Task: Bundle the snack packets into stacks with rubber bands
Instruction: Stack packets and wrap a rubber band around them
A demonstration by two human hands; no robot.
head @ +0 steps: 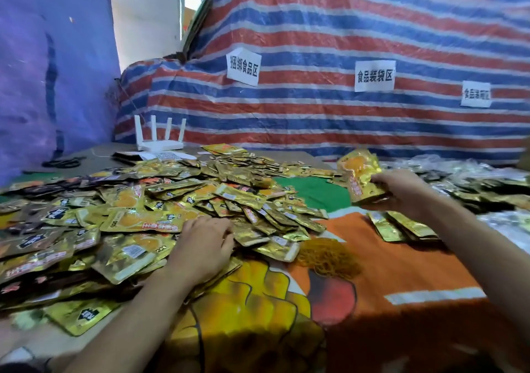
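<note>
The stack [362, 177] of packets is held in my right grip [401, 190], fingers curled round it, over the worktop's [401, 263] right side. My left grip [203, 243] rests loose, palm down, on the pile [137, 200] covering the left side. Bands [327, 258] lie between.

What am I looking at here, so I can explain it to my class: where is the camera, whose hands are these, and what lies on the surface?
There is no machine here: a person works with bare hands. The single picture comes from a camera worn on the head, looking forward and down, so both arms reach in from the bottom edge. The left hand rests on a big pile of gold snack packets; whether it grips one I cannot tell. The right hand holds a small stack of packets. Between the hands, on the orange cloth, lies a heap of rubber bands for bundling. A white router stands at the back.
</note>
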